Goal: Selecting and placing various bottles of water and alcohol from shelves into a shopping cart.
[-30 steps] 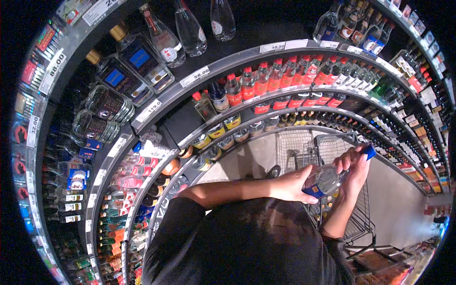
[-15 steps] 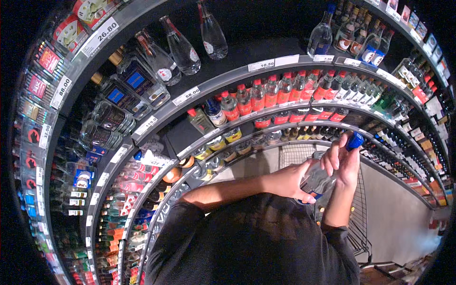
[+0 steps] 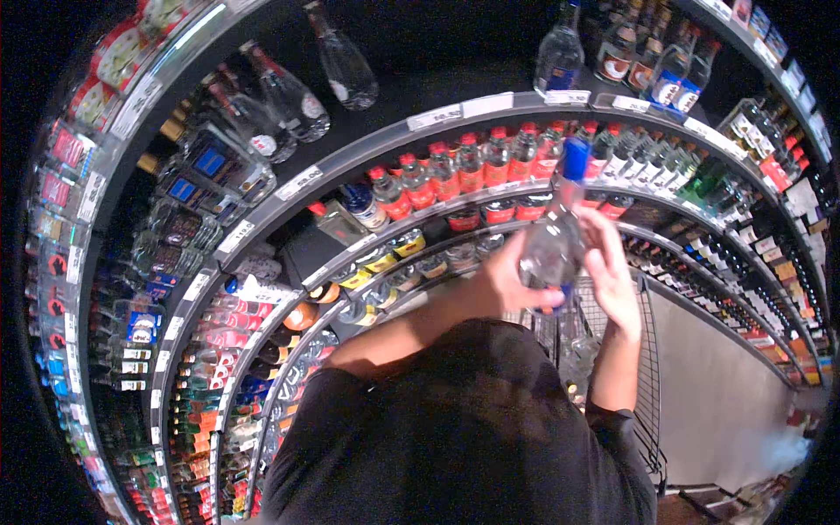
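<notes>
We see a clear glass bottle (image 3: pixel 553 249) with a blue cap held upright in both hands, just right of the picture's centre, in front of the person's chest. The left hand (image 3: pixel 512 284) comes in from about eight o'clock of the bottle, and its fingers wrap the lower body, thumb across the base. The right hand (image 3: pixel 612 271) sits at about four o'clock of the bottle, its fingers (image 3: pixel 604 229) curled against the bottle's right side, so both hands are closed on the glass. The blue cap (image 3: pixel 575 159) points toward twelve o'clock, level with a shelf row.

That row, at eleven to one o'clock of the bottle, is a line of red-capped bottles (image 3: pixel 472 171) with red labels, standing close together on a curved grey shelf (image 3: pixel 385 144) with price strips along its edge. On the shelf above, at twelve o'clock, stands a tall clear bottle (image 3: pixel 560 57), and further round at ten o'clock lean several slim clear bottles (image 3: pixel 337 61).

Below the hands, at about five o'clock, is the wire basket of a shopping cart (image 3: pixel 652 367); something pale lies inside, though it is too blurred for us to tell what. The person's black shirt (image 3: pixel 455 437) fills the lower middle of the view.
</notes>
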The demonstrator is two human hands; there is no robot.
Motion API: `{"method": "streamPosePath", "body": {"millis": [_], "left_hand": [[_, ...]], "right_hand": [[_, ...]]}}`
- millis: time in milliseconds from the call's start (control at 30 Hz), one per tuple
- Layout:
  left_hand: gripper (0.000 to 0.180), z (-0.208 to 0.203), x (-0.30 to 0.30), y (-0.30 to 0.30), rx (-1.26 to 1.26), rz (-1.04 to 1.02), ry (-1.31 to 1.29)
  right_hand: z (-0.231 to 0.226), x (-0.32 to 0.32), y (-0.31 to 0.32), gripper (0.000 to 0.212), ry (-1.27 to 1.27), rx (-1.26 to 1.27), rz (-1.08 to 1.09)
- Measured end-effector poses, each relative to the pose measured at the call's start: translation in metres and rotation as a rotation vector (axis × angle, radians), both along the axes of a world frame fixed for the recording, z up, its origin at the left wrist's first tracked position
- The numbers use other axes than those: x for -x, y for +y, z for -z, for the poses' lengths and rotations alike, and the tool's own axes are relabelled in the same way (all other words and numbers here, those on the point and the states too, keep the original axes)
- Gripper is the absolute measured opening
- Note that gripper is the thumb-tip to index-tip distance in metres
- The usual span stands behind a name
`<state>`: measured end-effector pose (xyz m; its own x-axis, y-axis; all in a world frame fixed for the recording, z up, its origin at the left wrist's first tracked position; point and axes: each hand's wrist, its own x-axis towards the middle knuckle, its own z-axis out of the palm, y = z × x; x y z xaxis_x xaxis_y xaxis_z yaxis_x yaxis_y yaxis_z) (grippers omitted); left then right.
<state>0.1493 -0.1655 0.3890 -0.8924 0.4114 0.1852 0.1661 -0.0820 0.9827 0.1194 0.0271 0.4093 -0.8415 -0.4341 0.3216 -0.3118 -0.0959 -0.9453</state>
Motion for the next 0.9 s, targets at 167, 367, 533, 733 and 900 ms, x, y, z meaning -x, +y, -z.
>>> {"method": "streamPosePath", "body": {"millis": [167, 367, 533, 733, 900], "left_hand": [[0.079, -0.008, 0.033, -0.013, -0.022, -0.114, -0.085], [0.076, -0.034, 0.069, -0.022, -0.005, -0.088, 0.057], [0.079, -0.052, 0.097, -0.031, -0.067, -0.222, 0.020], [0.079, -0.070, 0.147, -0.056, 0.208, -0.351, 0.296], [0.079, -0.076, 0.178, -0.068, 0.447, -0.579, 0.428]], "right_hand": [[0.002, 0.002, -0.005, 0.074, -0.110, -0.106, -0.038], [-0.011, 0.029, -0.026, 0.096, 0.077, -0.274, 0.093], [-0.022, 0.065, -0.049, 0.095, 0.095, -0.300, 0.175], [-0.034, 0.121, -0.072, 0.092, 0.369, -0.187, 0.248], [-0.047, 0.166, -0.085, 0.087, 0.544, -0.234, 0.226]]}}
